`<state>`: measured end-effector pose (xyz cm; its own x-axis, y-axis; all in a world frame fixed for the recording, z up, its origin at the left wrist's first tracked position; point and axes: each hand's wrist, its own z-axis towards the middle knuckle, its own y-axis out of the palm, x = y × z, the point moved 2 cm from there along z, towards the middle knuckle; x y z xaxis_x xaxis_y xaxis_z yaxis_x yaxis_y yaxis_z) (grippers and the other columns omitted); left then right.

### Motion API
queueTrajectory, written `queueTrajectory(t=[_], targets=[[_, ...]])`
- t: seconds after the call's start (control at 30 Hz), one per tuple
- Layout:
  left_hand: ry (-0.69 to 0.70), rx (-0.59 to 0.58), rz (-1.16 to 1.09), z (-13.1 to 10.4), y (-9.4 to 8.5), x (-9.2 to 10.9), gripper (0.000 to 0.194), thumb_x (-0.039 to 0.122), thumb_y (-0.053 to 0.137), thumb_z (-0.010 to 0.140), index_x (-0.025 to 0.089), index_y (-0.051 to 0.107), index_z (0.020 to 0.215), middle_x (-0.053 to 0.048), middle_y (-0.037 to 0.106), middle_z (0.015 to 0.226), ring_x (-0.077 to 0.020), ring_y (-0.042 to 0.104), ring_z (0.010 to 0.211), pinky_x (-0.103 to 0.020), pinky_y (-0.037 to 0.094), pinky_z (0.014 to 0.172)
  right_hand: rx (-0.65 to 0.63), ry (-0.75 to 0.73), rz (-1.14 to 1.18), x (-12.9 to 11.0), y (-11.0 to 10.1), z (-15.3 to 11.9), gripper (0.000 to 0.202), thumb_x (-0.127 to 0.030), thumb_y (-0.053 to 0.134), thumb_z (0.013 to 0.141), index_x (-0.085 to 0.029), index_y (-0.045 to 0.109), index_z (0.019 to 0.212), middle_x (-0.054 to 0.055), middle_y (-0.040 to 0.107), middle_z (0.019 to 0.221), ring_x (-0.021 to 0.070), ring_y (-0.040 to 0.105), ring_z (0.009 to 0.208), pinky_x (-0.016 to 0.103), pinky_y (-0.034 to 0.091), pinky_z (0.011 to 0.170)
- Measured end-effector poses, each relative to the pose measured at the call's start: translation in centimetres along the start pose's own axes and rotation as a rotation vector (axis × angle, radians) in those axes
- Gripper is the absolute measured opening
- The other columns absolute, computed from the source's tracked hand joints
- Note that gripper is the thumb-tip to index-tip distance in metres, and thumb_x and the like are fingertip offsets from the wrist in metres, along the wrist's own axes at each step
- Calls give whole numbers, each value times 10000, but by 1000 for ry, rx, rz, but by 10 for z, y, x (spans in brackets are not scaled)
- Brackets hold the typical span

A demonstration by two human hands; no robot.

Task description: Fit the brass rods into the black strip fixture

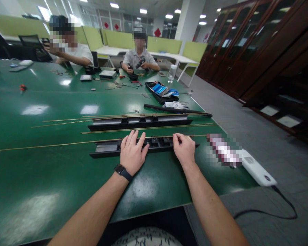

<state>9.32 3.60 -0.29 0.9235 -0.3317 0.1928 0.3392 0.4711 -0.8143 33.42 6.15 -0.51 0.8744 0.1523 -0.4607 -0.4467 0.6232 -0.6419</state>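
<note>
Up close, left hand (pixel 132 152) lies flat and right hand (pixel 184 148) pinches on the black rail (pixel 106 147); beyond, a tray (pixel 154 92) holds blue packets (pixel 159 89)

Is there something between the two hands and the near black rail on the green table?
Nothing visible is. The left hand lies flat on top of the near black rail, and the right hand is curled at its right end, with the fingers on it. The thin brass rod lies along the rail's far side.

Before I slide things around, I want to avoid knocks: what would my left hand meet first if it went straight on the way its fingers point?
Likely the thin brass rod just beyond the near black rail that the left hand rests on; depth is unclear.
</note>
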Motion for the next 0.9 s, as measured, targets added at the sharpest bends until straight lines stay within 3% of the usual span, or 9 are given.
queueTrajectory(t=[0.63,0.9], targets=[[-6,8,-14,-1,2,-2,510,421,520,1038,227,582,1505,-176,554,1573,-339,442,1529,-547,343,1241,14,38,-49,1,-2,0,366,-431,501,1030,-224,789,938,85,801,883,261,670,853,381,410,833],[-7,-5,-22,0,2,-1,507,422,505,1048,218,581,1506,-178,549,1577,-341,432,1536,-546,338,1247,-31,-15,43,1,-1,0,337,-433,531,1027,-244,808,1007,54,800,863,235,688,795,363,449,829]])
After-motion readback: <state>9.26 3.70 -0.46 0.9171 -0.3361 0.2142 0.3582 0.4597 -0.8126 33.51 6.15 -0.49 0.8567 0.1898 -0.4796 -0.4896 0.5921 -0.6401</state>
